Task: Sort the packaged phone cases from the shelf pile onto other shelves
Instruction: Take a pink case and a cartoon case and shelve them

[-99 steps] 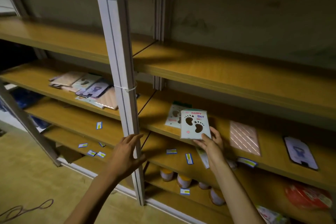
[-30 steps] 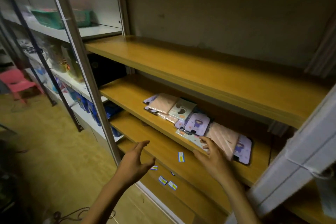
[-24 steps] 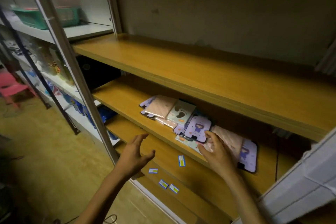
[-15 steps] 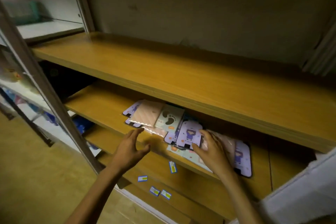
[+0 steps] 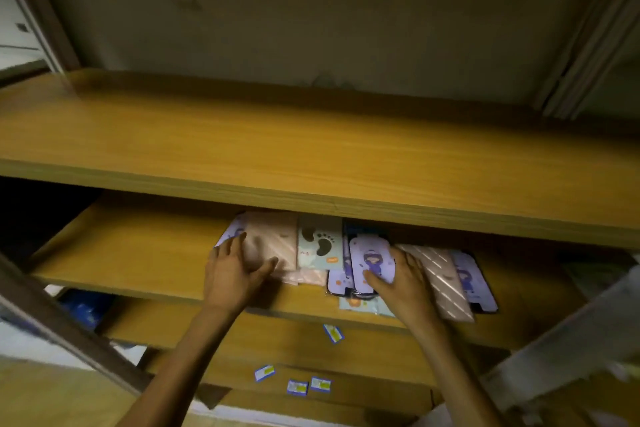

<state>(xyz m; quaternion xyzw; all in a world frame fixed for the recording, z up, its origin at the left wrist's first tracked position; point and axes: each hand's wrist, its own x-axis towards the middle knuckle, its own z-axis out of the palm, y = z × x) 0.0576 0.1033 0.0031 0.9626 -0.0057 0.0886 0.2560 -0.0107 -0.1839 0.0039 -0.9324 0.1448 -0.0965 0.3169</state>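
A pile of packaged phone cases lies on the middle wooden shelf [image 5: 138,253]. It holds a pink case [image 5: 277,239], a pale footprint case [image 5: 320,243], a purple cartoon case [image 5: 372,258], a pink striped case [image 5: 446,284] and another purple case [image 5: 472,282]. My left hand [image 5: 235,276] rests on the pink case's left part, fingers spread and thumb out. My right hand [image 5: 405,286] lies flat over the pile, fingertips touching the purple cartoon case. The upper shelf hides the pile's far edge.
The upper shelf [image 5: 311,149] overhangs the pile closely. A lower shelf [image 5: 277,340] carries small blue stickers [image 5: 332,333]. Slanted rack posts stand at the left [image 5: 69,333] and right [image 5: 554,350]. Blue goods [image 5: 83,308] sit lower left.
The view has swung from the right bay to the pile. Both hands moved forward onto it; the left hand now lies on the pink case and the right hand on the purple case.
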